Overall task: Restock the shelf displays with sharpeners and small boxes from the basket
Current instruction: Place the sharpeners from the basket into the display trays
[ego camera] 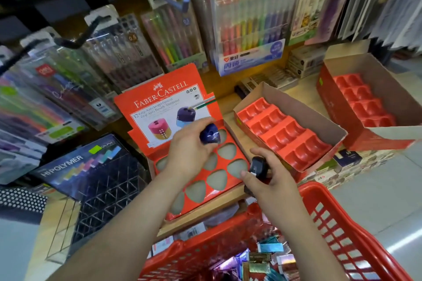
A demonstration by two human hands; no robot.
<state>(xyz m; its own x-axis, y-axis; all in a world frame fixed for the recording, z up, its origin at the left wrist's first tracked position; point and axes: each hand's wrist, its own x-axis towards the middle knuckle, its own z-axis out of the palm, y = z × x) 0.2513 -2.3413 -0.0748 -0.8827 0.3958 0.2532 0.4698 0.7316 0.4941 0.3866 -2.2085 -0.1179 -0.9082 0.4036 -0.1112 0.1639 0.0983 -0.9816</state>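
Note:
My left hand point(189, 146) grips a dark blue rounded sharpener point(210, 134) just above the back row of holes in the red Faber-Castell display point(230, 134). The rounded-triangle holes I can see in that display are bare. My right hand point(267, 181) holds a small black sharpener point(258, 165) over the display's right front corner. The red plastic basket point(338, 230) sits below my arms at the bottom, with several small shiny boxes point(262, 260) inside.
Two red trays with bare moulded pockets, one in the middle point(287, 134) and one at the far right point(363, 100), stand on the wooden shelf. Pen packs point(249, 27) hang behind. A black Hi-Polymer box point(86, 162) and a clear wire-pattern stand point(100, 203) sit left of the display.

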